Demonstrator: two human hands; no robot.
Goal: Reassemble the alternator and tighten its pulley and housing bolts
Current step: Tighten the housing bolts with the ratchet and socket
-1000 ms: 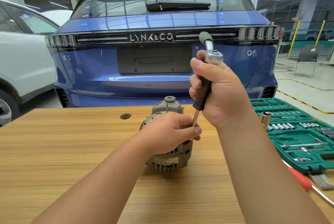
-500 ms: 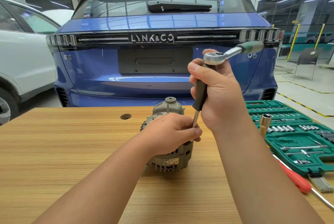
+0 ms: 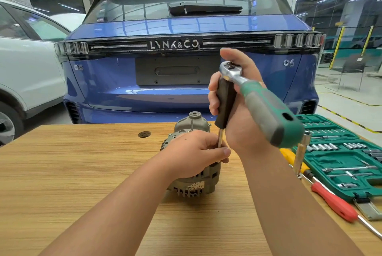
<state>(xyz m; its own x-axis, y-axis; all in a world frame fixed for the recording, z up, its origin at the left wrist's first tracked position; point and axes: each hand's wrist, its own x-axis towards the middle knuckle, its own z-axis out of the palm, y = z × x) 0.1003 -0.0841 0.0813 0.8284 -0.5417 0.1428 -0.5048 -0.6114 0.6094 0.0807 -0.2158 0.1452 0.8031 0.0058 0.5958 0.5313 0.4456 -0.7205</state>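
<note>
Head view: left hand curls over the alternator, standing on the worktop; it looks heavy, rigid cast metal (hold the ribbed body). Right hand grips the ratchet extension above.

Matt cast-metal alternator, glossy chrome ratchet with green-grey rubbery grip, wood-grain table, green plastic case
</note>
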